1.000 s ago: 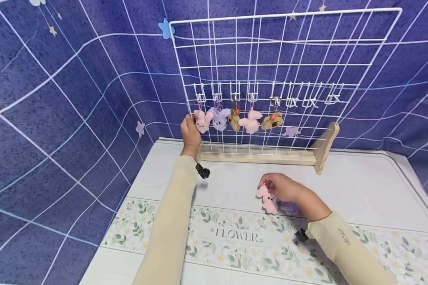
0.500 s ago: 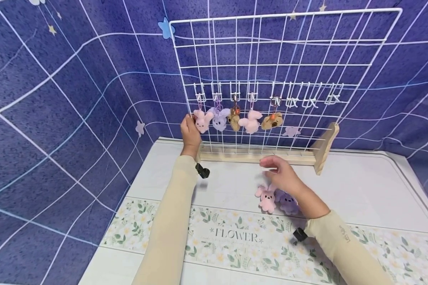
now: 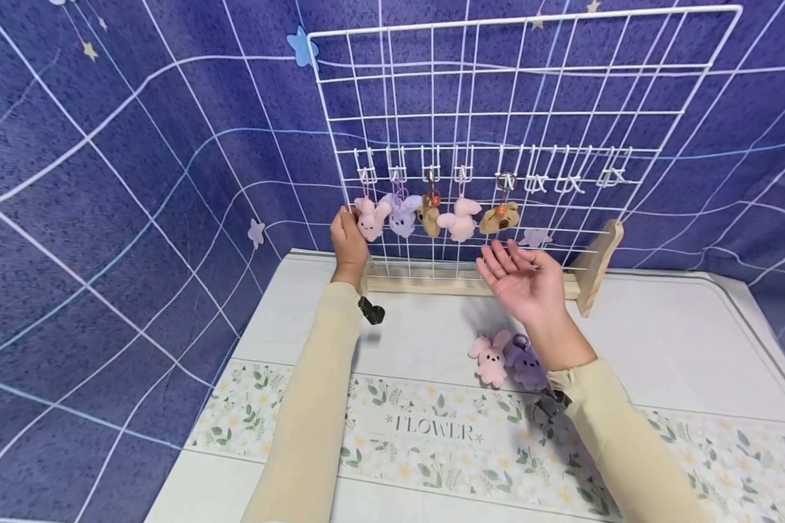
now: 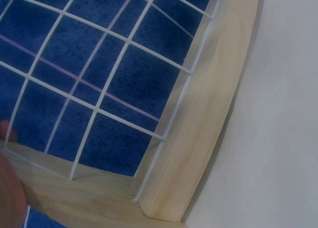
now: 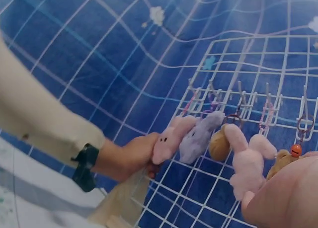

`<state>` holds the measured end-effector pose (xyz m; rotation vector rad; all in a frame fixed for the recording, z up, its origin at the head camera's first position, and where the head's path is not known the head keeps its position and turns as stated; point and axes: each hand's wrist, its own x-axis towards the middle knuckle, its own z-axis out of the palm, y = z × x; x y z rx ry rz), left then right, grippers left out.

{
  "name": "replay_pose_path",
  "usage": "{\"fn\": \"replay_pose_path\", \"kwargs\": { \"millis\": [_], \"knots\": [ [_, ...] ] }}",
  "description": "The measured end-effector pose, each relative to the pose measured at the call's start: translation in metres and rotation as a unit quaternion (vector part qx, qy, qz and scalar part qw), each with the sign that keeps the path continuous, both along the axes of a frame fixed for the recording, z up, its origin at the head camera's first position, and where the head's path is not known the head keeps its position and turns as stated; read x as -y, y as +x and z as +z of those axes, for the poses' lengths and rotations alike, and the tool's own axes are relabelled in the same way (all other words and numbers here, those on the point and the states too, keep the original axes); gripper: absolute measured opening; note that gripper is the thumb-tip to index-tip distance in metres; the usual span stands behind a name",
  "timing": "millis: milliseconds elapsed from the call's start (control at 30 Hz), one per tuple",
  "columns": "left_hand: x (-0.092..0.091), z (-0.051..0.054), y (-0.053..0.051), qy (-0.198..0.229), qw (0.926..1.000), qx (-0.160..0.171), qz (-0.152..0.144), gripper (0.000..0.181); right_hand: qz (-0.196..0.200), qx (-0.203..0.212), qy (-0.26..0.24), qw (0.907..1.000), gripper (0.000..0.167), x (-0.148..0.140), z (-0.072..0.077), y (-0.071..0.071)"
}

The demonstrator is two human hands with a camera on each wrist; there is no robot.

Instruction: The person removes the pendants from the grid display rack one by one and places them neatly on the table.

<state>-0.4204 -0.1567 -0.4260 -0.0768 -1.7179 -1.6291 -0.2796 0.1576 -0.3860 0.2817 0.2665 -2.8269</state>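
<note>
My left hand [image 3: 349, 238] grips the left side of a white wire grid rack [image 3: 517, 114], at its wooden end piece; in the left wrist view only parts of the fingers [image 4: 9, 190] show against the wood. My right hand [image 3: 526, 283] is raised palm up with fingers loosely bent, holding nothing, just below a hanging brown plush keychain [image 3: 499, 218]. Other plush keychains hang to its left: a pink bunny [image 3: 459, 221], a brown one [image 3: 429, 218], a purple bunny [image 3: 402, 218] and another pink bunny [image 3: 370, 219]. In the right wrist view, the hand [image 5: 288, 195] partly covers the brown plush.
On the table lie a pink bunny keychain [image 3: 491, 361] and a purple plush keychain [image 3: 528, 365], side by side under the right forearm. Bare hooks [image 3: 569, 181] line the rack's right half. A floral strip [image 3: 432, 428] crosses the white table. A blue curtain surrounds the back and left.
My right hand let go of the pink bunny on the table, rose toward the rack and turned palm up. The left hand stays on the rack's side.
</note>
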Motion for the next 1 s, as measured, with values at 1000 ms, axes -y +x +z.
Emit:
{"fn": "replay_pose_path", "kwargs": {
  "millis": [1000],
  "knots": [
    [-0.002, 0.004, 0.001, 0.028, 0.9996, -0.004, -0.006, 0.037, 0.015, -0.152, -0.008, 0.9882, 0.030, 0.001, 0.026, 0.010]
  ]
}}
